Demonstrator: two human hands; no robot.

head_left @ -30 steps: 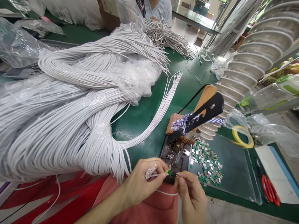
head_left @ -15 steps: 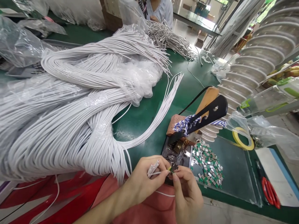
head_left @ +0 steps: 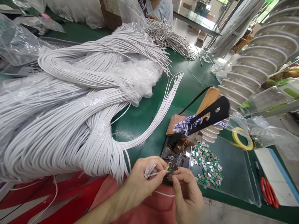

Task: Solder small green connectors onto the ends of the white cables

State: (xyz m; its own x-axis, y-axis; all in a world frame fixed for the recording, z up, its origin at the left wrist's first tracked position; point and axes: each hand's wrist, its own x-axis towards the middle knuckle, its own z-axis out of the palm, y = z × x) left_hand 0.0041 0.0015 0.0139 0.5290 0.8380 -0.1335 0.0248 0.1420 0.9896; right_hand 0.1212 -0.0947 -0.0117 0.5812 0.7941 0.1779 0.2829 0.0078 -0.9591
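My left hand (head_left: 145,177) is closed around several white cables (head_left: 149,170), whose cut ends poke up between thumb and fingers. At its fingertips, a small connector with a metal shell and green board (head_left: 169,165) sits at a cable end with a bit of yellow. My right hand (head_left: 188,188) is closed in a pinch right beside the connector; what lies between its fingers is too small to make out. Just beyond both hands stands a soldering fixture (head_left: 181,144) with a brick (head_left: 175,123) and a black perforated metal bar (head_left: 207,116) tied by blue-and-white cord.
Large bundles of white cable (head_left: 70,140) cover the left of the green table (head_left: 142,116). Many small connectors (head_left: 207,165) lie on a dark mat at right, near yellow tape (head_left: 241,141) and red-handled scissors (head_left: 268,191). A ribbed hose (head_left: 254,62) rises behind. A person (head_left: 161,12) sits opposite.
My left hand has shifted slightly left, and the connector's metal shell now shows more clearly, pointing up. My right hand stays almost in place, still pinched.
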